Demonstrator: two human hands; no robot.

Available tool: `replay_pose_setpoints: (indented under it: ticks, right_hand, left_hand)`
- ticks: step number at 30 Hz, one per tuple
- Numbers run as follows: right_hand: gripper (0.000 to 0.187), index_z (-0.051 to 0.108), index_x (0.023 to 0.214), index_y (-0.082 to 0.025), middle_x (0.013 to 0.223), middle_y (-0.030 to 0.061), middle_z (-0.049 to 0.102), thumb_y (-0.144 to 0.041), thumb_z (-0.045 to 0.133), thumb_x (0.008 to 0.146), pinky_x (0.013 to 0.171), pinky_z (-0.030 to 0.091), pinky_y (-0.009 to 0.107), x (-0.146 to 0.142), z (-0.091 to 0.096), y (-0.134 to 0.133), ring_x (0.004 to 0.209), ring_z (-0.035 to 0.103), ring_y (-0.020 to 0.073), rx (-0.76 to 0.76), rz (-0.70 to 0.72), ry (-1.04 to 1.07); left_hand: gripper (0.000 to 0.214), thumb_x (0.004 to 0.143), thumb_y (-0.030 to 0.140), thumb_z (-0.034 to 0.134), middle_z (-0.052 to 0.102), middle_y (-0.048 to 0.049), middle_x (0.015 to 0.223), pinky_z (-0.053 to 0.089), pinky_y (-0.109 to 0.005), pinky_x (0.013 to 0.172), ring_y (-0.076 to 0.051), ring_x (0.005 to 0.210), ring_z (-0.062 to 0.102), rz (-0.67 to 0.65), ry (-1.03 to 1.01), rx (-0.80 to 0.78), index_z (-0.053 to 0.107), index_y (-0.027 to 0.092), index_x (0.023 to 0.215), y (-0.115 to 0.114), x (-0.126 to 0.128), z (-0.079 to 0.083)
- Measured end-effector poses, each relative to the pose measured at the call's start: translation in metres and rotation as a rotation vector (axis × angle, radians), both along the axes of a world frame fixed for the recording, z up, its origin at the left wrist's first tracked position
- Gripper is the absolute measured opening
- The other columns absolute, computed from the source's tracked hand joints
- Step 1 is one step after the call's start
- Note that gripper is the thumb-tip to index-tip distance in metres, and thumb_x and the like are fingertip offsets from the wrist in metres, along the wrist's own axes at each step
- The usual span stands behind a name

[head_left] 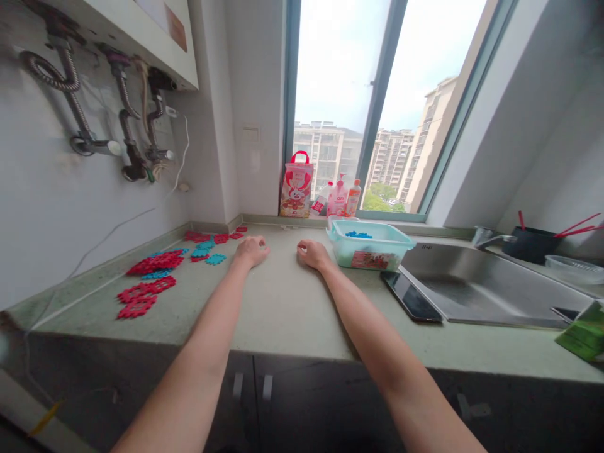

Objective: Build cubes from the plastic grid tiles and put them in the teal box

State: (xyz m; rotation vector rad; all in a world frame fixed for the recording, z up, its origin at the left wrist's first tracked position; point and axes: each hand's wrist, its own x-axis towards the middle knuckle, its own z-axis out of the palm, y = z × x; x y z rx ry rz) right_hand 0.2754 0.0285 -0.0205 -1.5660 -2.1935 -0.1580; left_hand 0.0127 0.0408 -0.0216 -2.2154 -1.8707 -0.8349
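Observation:
Both hands rest on the pale green counter (283, 308), a short distance apart. My left hand (252, 251) has loosely curled, closed fingers, and no object shows in it. Just to its left lies a blue interlocking plastic piece (216, 259), with a gap between them. My right hand (313, 253) is also curled closed, with nothing visible inside. It is beside the light teal plastic tub (372, 244), which holds blue pieces (358, 234). Farther left, red interlocking plastic pieces (155, 263) are heaped and spread with blue ones.
A black phone (411, 297) lies between the tub and the steel sink (481, 283). On the windowsill stand a pink bag (296, 189) and several bottles (338, 198). A dark pot (529, 244) with red sticks is beyond the faucet (491, 237). Pipes (80, 119) hang at left.

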Motion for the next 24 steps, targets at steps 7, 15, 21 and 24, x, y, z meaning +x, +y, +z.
replay_pose_setpoints:
  ticks: [7,15,21,24]
  right_hand:
    - [0.027,0.079,0.102,-0.021,0.114,0.0106,0.079,-0.034,0.055,0.102,0.084,0.046,0.027,0.001,0.005,-0.009,0.102,0.071,0.0216,-0.011,-0.049,-0.057]
    - [0.025,0.079,0.096,-0.021,0.106,0.0097,0.081,-0.029,0.056,0.1,0.079,0.045,0.027,0.01,0.006,-0.033,0.096,0.073,0.0211,0.018,-0.136,-0.13]
    - [0.029,0.083,0.095,-0.022,0.103,0.0125,0.082,-0.03,0.055,0.1,0.08,0.05,0.029,0.009,0.01,-0.034,0.097,0.076,0.0249,0.038,-0.155,-0.202]
    - [0.028,0.085,0.093,-0.022,0.103,0.0138,0.083,-0.029,0.058,0.098,0.083,0.052,0.031,0.009,0.012,-0.031,0.099,0.077,0.0267,0.026,-0.144,-0.228]
  left_hand:
    - [0.04,0.09,0.048,0.064,0.074,-0.0137,0.126,0.051,-0.044,0.103,-0.033,0.121,0.066,-0.076,0.047,-0.087,0.071,0.023,0.12,0.012,-0.001,-0.008]
    - [0.044,0.092,0.043,0.06,0.072,-0.0158,0.127,0.051,-0.046,0.102,-0.035,0.121,0.065,-0.161,0.078,-0.08,0.067,0.019,0.128,0.006,-0.003,-0.006]
    - [0.04,0.09,0.041,0.063,0.078,-0.007,0.115,0.05,-0.042,0.103,-0.029,0.115,0.069,-0.29,0.104,-0.036,0.07,0.027,0.127,-0.004,-0.004,-0.002]
    - [0.041,0.086,0.043,0.066,0.079,-0.007,0.115,0.047,-0.044,0.108,-0.031,0.117,0.068,-0.279,0.11,-0.012,0.072,0.029,0.125,-0.006,-0.012,0.001]
